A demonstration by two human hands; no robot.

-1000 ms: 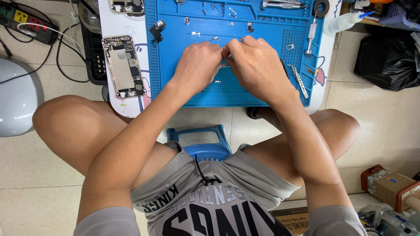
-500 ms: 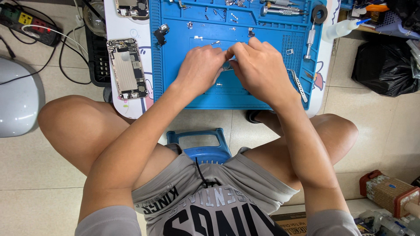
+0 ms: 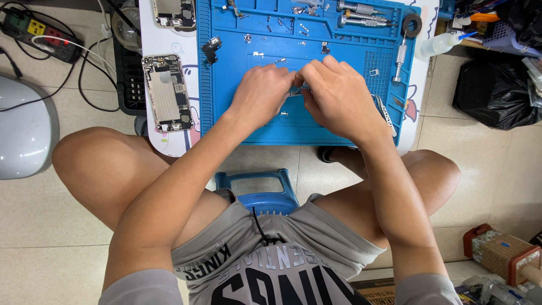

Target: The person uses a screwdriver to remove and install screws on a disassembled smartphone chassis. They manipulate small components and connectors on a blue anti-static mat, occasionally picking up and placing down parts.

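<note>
Over the middle of the blue work mat, both hands are meeting fingertip to fingertip. From the mat's centre, the left hand is sitting at about nine o'clock and the right hand at about three o'clock, knuckles up, thumbs turned inward. Between them a small metal part is showing as a thin silvery sliver; the fingers of both hands are curling together and pinching on it, though most of it is hiding under the fingertips, so its shape cannot be told.

Around the hands, tiny screws and bits are lying scattered on the mat toward twelve o'clock. Two metal screwdrivers are resting side by side at about one o'clock near the mat's far edge, with a dark ring-shaped roll just beside them and another slim driver standing lengthwise below it. Tweezers are lying just beside the right wrist at about four o'clock.

Off the mat at nine o'clock, an opened phone shell is lying face up on the white table, well apart from the hands; a second opened phone is lying at about eleven o'clock. A small squeeze bottle is lying past the mat's edge at two o'clock.
</note>
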